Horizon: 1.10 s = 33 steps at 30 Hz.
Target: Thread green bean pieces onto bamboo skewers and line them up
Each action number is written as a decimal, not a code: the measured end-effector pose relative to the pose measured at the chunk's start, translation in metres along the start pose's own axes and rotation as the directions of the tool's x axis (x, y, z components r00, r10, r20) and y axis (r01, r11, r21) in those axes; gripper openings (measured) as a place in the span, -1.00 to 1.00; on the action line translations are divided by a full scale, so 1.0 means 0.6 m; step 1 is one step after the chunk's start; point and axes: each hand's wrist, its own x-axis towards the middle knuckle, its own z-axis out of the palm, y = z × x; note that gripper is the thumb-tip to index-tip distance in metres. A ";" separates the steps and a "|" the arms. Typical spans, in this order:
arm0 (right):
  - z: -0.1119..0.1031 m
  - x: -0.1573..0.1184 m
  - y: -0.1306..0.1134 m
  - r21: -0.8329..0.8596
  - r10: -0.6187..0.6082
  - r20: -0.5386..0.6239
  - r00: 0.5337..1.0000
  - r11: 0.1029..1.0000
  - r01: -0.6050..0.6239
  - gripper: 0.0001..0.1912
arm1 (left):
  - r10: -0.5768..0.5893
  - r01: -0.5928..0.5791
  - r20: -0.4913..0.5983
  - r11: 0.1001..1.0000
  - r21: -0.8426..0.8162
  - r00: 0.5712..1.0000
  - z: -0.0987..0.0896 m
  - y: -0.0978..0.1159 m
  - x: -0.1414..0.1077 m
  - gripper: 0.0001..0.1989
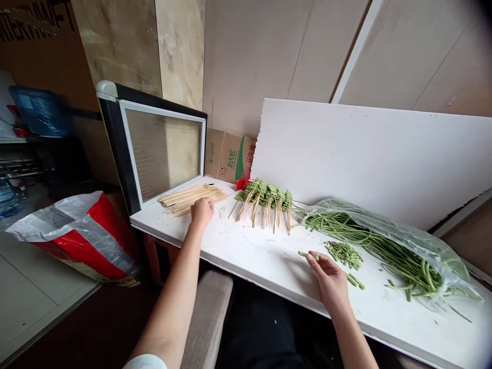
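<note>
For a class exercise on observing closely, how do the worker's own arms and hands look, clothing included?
The left hand and right hand are both bare, with no glove, watch or bracelet visible. On the left arm, a pale, whitish sleeve ends around the elbow. The right arm is uncovered as far as it shows; no sleeve appears there.

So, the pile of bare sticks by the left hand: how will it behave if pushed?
The sticks look thin and straight, so each is probably stiff and light. With no tie visible, they may well spread or roll apart.
</note>
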 end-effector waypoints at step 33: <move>0.003 -0.002 0.003 0.072 -0.002 0.061 0.998 0.997 -0.002 -0.49 | -0.240 0.236 -0.015 0.942 0.240 0.971 0.028 -0.123 0.011 -0.72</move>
